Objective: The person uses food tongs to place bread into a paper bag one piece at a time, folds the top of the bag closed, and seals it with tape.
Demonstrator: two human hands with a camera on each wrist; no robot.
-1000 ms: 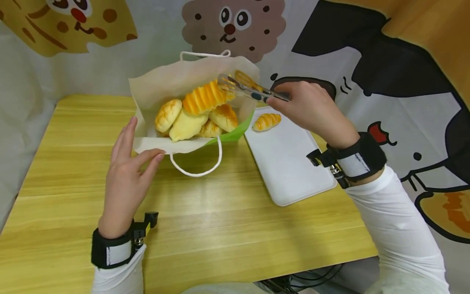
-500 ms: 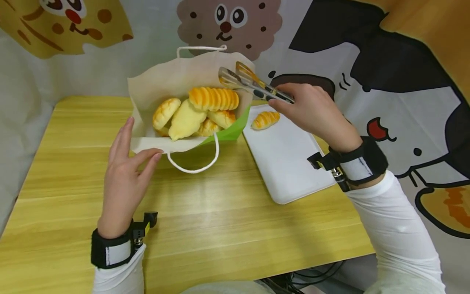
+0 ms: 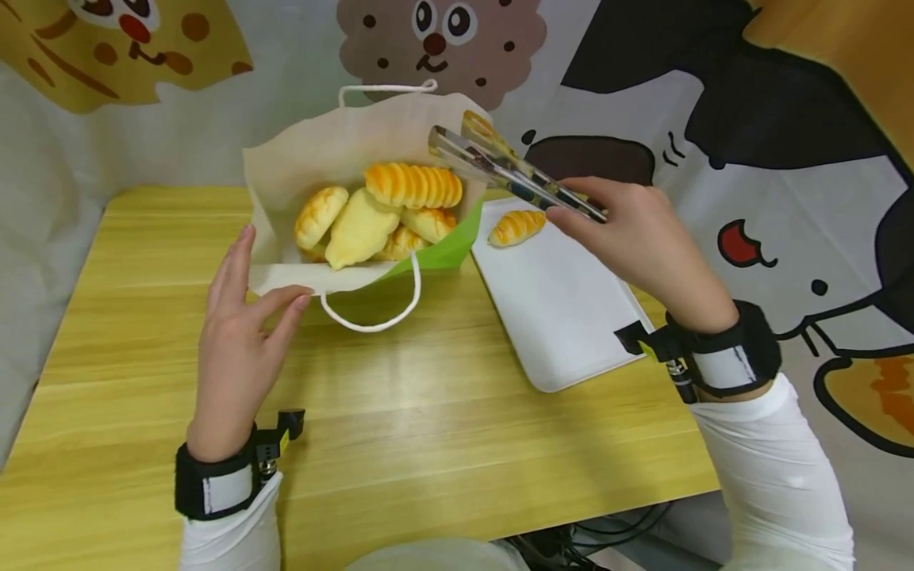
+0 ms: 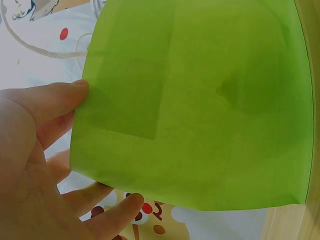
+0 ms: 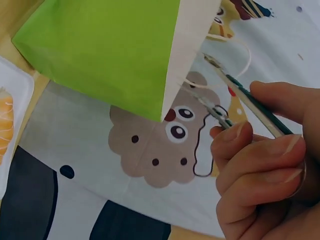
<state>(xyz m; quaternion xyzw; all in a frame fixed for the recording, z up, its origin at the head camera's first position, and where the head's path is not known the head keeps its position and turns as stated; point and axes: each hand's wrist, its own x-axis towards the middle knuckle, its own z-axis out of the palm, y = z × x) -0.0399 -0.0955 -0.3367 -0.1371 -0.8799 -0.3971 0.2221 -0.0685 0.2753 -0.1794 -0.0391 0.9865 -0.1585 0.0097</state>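
A green paper bag [image 4: 200, 110] with a pale inside stands on the table, holding several pieces of bread. Topmost lies a ridged golden bread roll [image 3: 414, 186], beside a pale yellow lemon-shaped bun [image 3: 362, 228]. At the bag's near left rim, my left hand [image 3: 239, 349] pinches the paper between thumb and finger, its other fingers spread along the side. My right hand [image 3: 643, 242] grips metal tongs [image 3: 517, 174] above the bag's right side. The tongs' tips are apart with nothing between them. A small striped croissant [image 3: 517, 228] lies on the white tray [image 3: 564, 317].
The white tray sits right of the bag on the wooden table [image 3: 400, 428]. White cord handles [image 3: 378, 327] hang from the bag's near side and rise at its back. A cartoon-printed cloth [image 3: 286, 63] hangs behind. Dark cables [image 3: 614, 535] lie below the table's front edge.
The ridged roll has left the tongs and settled level on the other breads. My right hand has drawn the tongs right, away from it. My left hand stays on the rim.
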